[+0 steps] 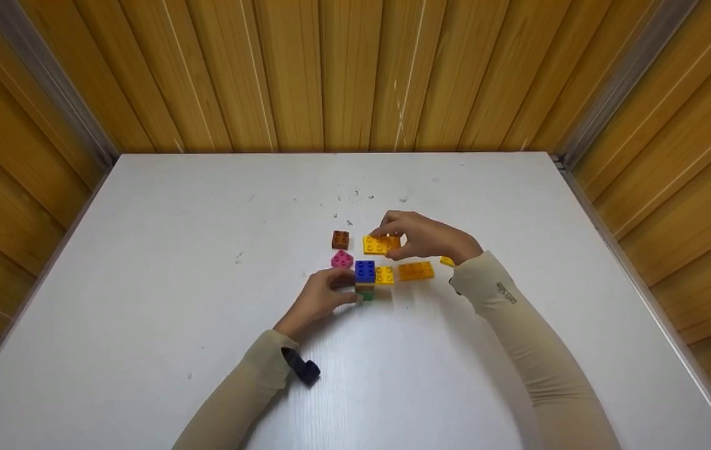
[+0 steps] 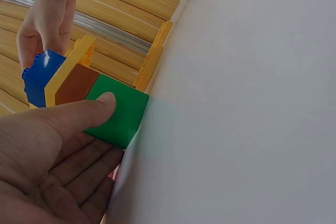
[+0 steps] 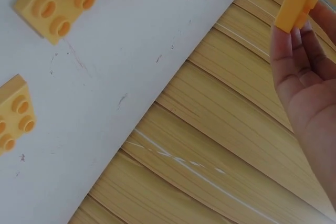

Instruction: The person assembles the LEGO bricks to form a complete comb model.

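Note:
My left hand (image 1: 324,290) holds a small stack of toy building bricks between thumb and fingers. The stack has a blue brick (image 1: 365,270) on top, a yellow plate (image 1: 384,275) jutting out to the right, a brown brick (image 2: 77,83) below it and a green brick (image 2: 123,111) at the bottom, against the white table. The left thumb lies on the green brick's side. Just behind and right of the stack, my right hand (image 1: 421,234) pinches a yellow studded plate (image 1: 375,245) above the table. In the right wrist view its fingertips grip that plate's end (image 3: 294,3).
A loose brown brick (image 1: 340,239) and a pink brick (image 1: 342,259) lie behind the stack. To its right lies an orange-yellow plate (image 1: 416,270); another yellow plate (image 1: 447,260) is partly hidden by the right wrist. Wood-patterned walls (image 1: 349,75) border the white table (image 1: 205,206).

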### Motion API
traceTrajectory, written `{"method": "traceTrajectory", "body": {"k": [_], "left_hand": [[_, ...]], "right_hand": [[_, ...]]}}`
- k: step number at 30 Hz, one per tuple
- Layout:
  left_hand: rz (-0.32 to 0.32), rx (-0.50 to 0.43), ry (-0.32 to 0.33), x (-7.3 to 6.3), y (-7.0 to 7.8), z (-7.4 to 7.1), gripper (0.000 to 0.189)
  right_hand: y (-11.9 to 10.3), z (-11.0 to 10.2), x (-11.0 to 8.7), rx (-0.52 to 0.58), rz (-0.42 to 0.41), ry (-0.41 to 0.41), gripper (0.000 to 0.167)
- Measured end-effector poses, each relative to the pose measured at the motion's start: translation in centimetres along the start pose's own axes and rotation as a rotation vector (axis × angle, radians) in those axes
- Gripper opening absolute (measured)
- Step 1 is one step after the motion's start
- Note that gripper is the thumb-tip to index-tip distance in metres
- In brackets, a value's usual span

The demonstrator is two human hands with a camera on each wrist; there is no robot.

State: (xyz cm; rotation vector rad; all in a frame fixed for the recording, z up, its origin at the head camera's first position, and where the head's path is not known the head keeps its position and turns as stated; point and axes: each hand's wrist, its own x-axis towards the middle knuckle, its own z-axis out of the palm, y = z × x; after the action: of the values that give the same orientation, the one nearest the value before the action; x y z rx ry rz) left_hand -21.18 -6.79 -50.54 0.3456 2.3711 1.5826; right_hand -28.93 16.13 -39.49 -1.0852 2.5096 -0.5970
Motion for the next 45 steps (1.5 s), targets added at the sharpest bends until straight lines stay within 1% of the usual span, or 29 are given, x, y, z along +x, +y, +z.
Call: {"method": "traceTrajectory", "body": {"k": [4,7,14,21,28,37,45], "left_hand": [[0.03,-0.007,0.004,0.0,0.1,-0.1,0.036],[0.041,-0.012,0.005,0.0,0.1,-0.1,0.036],[0.02,-0.007,0.003,-0.1,0.0,-0.1,0.037],[0.025,0.008,0.01,0.0,-0.1,0.0,0.035],[0.041,0.021,0.012,0.1,-0.1,0.0,0.034],[0.034,-0.002,0.011,-0.1,0.0,0.0,0.039],[0.03,0.001,0.015,-0.1,0.0,0.0,0.036]], "right_hand": [[-0.4,-0.1,-0.3,0.004,-0.03,0.007,0.044],[-0.6,-0.1,-0.4,0.015,-0.047,0.006,0.044],[-1.1,0.1,-0.5,0.035,-0.093,-0.025,0.044],[-1.7,0.3,-0.5,0.054,-0.092,-0.068,0.043],[-1.9,0.5,-0.4,0.034,-0.112,-0.097,0.042],[-2.2,0.5,-0.5,0.027,-0.124,-0.109,0.042],[-2.7,0.4,-0.5,0.046,-0.081,-0.121,0.042]]}}
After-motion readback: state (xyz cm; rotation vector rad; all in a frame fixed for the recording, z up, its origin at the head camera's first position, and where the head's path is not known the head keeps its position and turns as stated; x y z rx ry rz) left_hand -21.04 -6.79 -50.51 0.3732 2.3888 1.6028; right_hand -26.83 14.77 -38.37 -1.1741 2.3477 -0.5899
